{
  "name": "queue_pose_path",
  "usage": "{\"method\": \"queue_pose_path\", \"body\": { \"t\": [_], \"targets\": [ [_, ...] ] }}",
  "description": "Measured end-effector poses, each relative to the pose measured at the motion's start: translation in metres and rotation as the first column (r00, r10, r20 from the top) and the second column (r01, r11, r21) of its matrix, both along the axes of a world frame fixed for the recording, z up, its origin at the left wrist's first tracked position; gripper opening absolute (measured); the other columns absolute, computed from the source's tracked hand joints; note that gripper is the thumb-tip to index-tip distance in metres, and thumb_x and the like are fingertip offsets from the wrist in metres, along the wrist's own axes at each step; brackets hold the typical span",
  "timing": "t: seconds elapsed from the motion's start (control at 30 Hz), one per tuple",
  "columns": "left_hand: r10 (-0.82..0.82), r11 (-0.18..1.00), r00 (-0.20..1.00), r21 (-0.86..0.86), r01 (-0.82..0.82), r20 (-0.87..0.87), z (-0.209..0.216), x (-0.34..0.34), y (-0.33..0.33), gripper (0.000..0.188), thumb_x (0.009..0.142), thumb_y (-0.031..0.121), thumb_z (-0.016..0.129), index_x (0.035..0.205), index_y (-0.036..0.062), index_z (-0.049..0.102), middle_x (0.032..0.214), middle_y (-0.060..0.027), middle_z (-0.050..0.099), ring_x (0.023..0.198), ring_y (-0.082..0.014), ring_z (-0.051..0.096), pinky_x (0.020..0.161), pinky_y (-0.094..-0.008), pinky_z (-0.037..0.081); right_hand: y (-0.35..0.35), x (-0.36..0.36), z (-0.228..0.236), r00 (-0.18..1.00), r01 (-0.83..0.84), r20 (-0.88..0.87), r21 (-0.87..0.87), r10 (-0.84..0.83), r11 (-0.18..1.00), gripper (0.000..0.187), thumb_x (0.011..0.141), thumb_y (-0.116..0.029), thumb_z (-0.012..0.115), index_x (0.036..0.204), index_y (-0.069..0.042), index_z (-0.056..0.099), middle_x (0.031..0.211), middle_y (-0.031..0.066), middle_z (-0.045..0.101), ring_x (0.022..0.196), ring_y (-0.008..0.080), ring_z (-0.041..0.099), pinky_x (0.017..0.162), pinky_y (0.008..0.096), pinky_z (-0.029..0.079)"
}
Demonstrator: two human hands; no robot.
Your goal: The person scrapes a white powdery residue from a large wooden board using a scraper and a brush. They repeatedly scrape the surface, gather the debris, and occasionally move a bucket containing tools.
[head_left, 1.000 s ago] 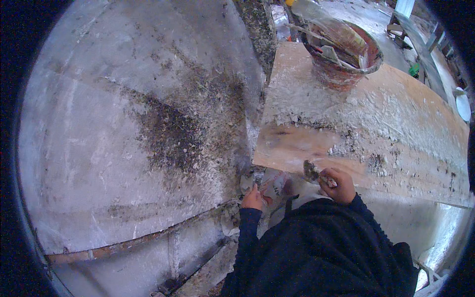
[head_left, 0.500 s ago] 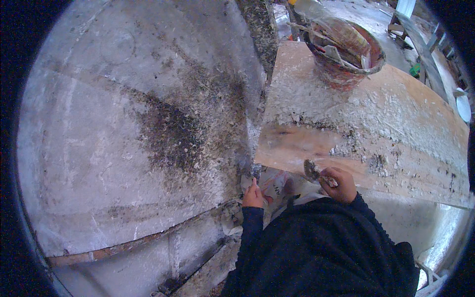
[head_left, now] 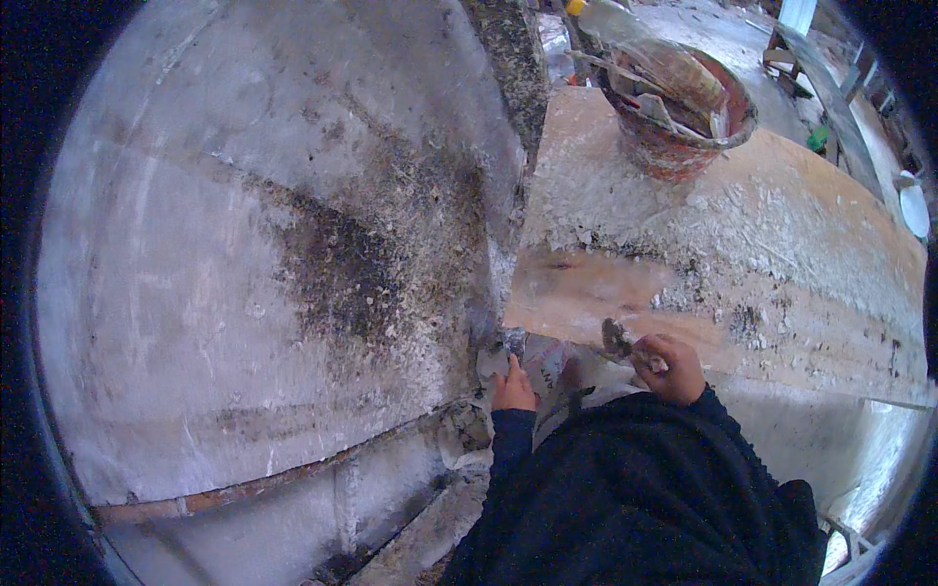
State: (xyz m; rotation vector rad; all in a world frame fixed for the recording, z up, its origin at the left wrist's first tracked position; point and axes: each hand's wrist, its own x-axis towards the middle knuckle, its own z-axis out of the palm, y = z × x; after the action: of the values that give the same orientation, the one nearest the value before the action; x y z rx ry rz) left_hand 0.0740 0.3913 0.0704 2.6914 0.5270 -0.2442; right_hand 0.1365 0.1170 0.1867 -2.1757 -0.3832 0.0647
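My left hand [head_left: 514, 387] is closed around a small scraper [head_left: 513, 341]. Its pale, smeared blade points away from me, beside the near left corner of the wooden board [head_left: 576, 293]. In my right hand [head_left: 676, 369] a trowel-like tool [head_left: 617, 338] is gripped by its crusted handle. The dark, dirty blade of this tool points up and left over the board's near edge; its exact kind is hard to make out. White flakes and dark crumbs cover much of the board.
A red, plaster-caked bucket [head_left: 679, 146] full of tools and a clear plastic bottle stands on the board's far side. At left lies a large greyish-white panel [head_left: 176, 293] with a dark, crumb-covered patch. Below my hands is a printed sack [head_left: 553, 366].
My left hand and its scraper have shifted slightly to the right. My right hand and its tool have stayed almost in place.
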Motion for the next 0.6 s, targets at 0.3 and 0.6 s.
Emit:
{"method": "queue_pose_path", "body": {
  "t": [0.3, 0.6],
  "targets": [
    [0.08, 0.994, 0.997, -0.068, -0.08, -0.008, 0.009, 0.005, 0.002, 0.047, 0.088, 0.024, 0.041, 0.134, 0.0202, 0.033, 0.095, -0.0269, 0.052, 0.08, -0.0417, 0.055, 0.069, -0.0468, 0.045, -0.003, 0.002, -0.002, 1.0, -0.006, 0.029, -0.023, 0.006, 1.0, 0.013, 0.073, -0.016, 0.063, 0.081, -0.008, 0.058, 0.075, 0.0129, 0.058, 0.068, 0.033, 0.057, 0.058, 0.0374, 0.046],
    [-0.017, 0.994, 1.0, -0.106, 0.018, 0.014, -0.006, 0.019, 0.016, 0.048, 0.085, 0.023, 0.045, 0.132, 0.0199, 0.035, 0.093, -0.0244, 0.052, 0.08, -0.0412, 0.055, 0.069, -0.0459, 0.046, 0.001, 0.004, 0.006, 1.0, -0.012, -0.015, -0.018, 0.012, 1.0, 0.013, 0.071, -0.011, 0.065, 0.081, -0.005, 0.058, 0.075, 0.0118, 0.059, 0.068, 0.0291, 0.058, 0.06, 0.0332, 0.045]
  ]
}}
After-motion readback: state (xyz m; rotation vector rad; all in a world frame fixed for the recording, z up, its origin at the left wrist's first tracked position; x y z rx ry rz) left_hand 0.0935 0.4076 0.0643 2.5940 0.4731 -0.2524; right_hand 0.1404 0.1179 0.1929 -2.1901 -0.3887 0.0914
